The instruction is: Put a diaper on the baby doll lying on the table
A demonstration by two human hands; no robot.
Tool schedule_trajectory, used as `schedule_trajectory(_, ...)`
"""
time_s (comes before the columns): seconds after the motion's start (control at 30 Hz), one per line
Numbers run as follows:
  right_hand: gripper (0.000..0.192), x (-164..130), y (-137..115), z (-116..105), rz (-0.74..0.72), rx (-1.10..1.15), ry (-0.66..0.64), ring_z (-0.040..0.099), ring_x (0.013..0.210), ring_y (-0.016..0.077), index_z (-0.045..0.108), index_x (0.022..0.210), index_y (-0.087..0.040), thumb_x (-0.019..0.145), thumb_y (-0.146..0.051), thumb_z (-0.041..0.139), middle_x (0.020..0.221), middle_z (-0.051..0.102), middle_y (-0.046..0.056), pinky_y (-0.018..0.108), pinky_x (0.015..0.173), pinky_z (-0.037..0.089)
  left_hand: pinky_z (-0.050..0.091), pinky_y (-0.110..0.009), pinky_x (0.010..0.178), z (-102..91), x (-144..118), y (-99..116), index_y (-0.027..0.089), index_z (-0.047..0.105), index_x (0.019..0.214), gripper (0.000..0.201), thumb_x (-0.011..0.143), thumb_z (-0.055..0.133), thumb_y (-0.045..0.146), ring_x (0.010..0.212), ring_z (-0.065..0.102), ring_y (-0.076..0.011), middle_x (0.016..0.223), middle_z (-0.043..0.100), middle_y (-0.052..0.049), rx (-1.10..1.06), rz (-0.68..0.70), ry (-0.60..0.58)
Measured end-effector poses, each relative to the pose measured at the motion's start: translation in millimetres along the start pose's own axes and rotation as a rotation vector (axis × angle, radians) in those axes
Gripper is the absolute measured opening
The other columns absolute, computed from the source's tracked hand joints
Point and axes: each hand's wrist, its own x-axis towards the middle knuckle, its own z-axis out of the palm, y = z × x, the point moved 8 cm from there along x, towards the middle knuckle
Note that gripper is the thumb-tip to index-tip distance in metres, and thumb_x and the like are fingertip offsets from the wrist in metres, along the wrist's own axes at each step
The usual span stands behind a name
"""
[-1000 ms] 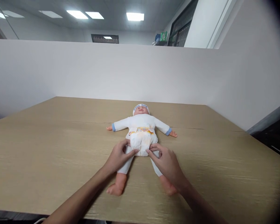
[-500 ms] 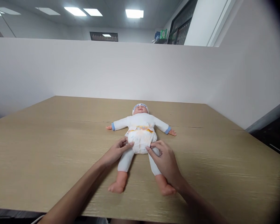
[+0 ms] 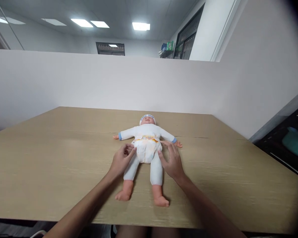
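Since the earlier frames both hands have moved up from the crotch of the diaper to its sides, and the doll's legs now lie closer together. The wooden table (image 3: pixel 52 172) fills most of the view, with a white partition wall (image 3: pixel 64 82) behind it. The baby doll (image 3: pixel 146 145) lies on its back in the middle of the table, arms spread, head away from the person. Its diaper (image 3: pixel 146 151) sits around the hips. The left hand (image 3: pixel 121 161) touches the diaper's left side with curled fingers, perhaps pinching the edge; the view is too small to be sure. The right hand (image 3: pixel 172 161) lies open, fingers spread, against the other side, grasping nothing.
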Motion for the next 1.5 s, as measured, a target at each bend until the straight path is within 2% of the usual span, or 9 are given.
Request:
schedule_trajectory(0.13, 0.031, 21.6, 17.2, 13.5, -0.040, 0.076, -0.062, 0.062, 0.130, 0.0261, 0.061, 0.134, -0.023, 0.107, -0.038, 0.055, 0.134, 0.068, 0.011, 0.045, 0.115, 0.048, 0.050, -0.039, 0.094, -12.2, 18.3, 34.3, 0.023, 0.062, 0.115, 0.028, 0.105, 0.059, 0.049, 0.103, 0.062, -0.0244, 0.120, 0.071, -0.008, 0.243, 0.241, 0.158)
schedule_trajectory(0.37, 0.025, 75.1, 35.4, 33.6, 0.057, -0.029, -0.231, 0.057, 0.079, 0.0180, 0.056, 0.085, -0.024, 0.101, -0.041, 0.061, 0.082, 0.062, -0.001, 0.030, 0.074, 0.044, 0.042, -0.046, 0.113, 48.5, 67.4, 95.2, 0.026, 0.067, 0.126, 0.031, 0.101, 0.066, 0.044, 0.127, 0.057, -0.0300, 0.134, 0.070, -0.008, 0.415, 0.604, -0.243)
schedule_trajectory(0.5, 0.032, 83.3, 44.8, 25.1, 0.067, -0.059, -0.380, 0.051, 0.071, 0.0162, 0.054, 0.077, -0.024, 0.105, -0.040, 0.054, 0.073, 0.057, -0.004, 0.030, 0.069, 0.036, 0.042, -0.052, 0.113, 78.9, 75.7, 98.5, 0.026, 0.070, 0.125, 0.040, 0.094, 0.073, 0.052, 0.127, 0.056, -0.0345, 0.135, 0.070, -0.009, 0.567, 0.614, -0.389)
schedule_trajectory(0.73, 0.040, 75.2, 68.0, -2.6, 0.242, 0.153, -0.467, 0.046, 0.069, 0.0157, 0.059, 0.082, -0.022, 0.105, -0.055, 0.054, 0.072, 0.051, -0.005, 0.030, 0.067, 0.035, 0.041, -0.055, 0.110, 90.6, 79.4, 85.1, 0.030, 0.072, 0.123, 0.051, 0.081, 0.083, 0.058, 0.125, 0.051, -0.0355, 0.136, 0.068, -0.005, 0.632, 0.527, -0.308)
schedule_trajectory(1.03, 0.033, 93.4, 32.2, 55.3, 0.160, 0.147, -0.577, 0.047, 0.069, 0.0150, 0.054, 0.078, -0.023, 0.105, -0.042, 0.056, 0.074, 0.055, -0.006, 0.030, 0.069, 0.037, 0.042, -0.056, 0.105, 88.8, 84.5, 75.0, 0.026, 0.068, 0.110, 0.045, 0.078, 0.082, 0.053, 0.123, 0.048, -0.0370, 0.134, 0.066, -0.007, 0.602, 0.436, -0.317)
schedule_trajectory(1.13, 0.028, 88.2, 24.4, 50.1, 0.077, 0.101, -0.472, 0.056, 0.079, 0.0180, 0.057, 0.082, -0.023, 0.104, -0.040, 0.062, 0.082, 0.061, -0.002, 0.033, 0.076, 0.045, 0.041, -0.055, 0.106, 86.8, 85.9, 70.5, 0.027, 0.068, 0.112, 0.045, 0.075, 0.085, 0.047, 0.125, 0.047, -0.0370, 0.136, 0.065, -0.005, 0.567, 0.409, -0.323)
schedule_trajectory(1.27, 0.017, 58.8, 15.4, 24.5, -0.070, 0.115, -0.341, 0.063, 0.123, 0.0266, 0.069, 0.115, -0.024, 0.108, -0.036, 0.060, 0.124, 0.071, 0.009, 0.044, 0.111, 0.048, 0.040, -0.056, 0.108, 87.3, 87.5, 65.9, 0.030, 0.070, 0.121, 0.054, 0.076, 0.088, 0.053, 0.128, 0.046, -0.0369, 0.140, 0.065, -0.004, 0.525, 0.383, -0.354)
schedule_trajectory(1.37, 0.041, 32.1, 17.3, 21.8, -0.167, 0.158, -0.409, 0.048, 0.153, 0.0276, 0.057, 0.151, -0.028, 0.111, -0.035, 0.054, 0.159, 0.059, 0.009, 0.051, 0.129, 0.037, 0.038, -0.057, 0.111, 87.6, 88.7, 64.1, 0.034, 0.071, 0.126, 0.060, 0.077, 0.087, 0.064, 0.130, 0.045, -0.0372, 0.141, 0.064, -0.004, 0.495, 0.365, -0.377)
schedule_trajectory(1.5, 0.061, 16.8, 29.5, 30.2, -0.227, 0.143, -0.456, 0.036, 0.163, 0.0270, 0.035, 0.170, -0.031, 0.111, -0.036, 0.052, 0.173, 0.044, 0.006, 0.054, 0.135, 0.031, 0.035, -0.058, 0.113, 86.1, 89.6, 63.4, 0.039, 0.072, 0.130, 0.062, 0.076, 0.087, 0.067, 0.134, 0.044, -0.0384, 0.142, 0.063, -0.003, 0.476, 0.345, -0.387)
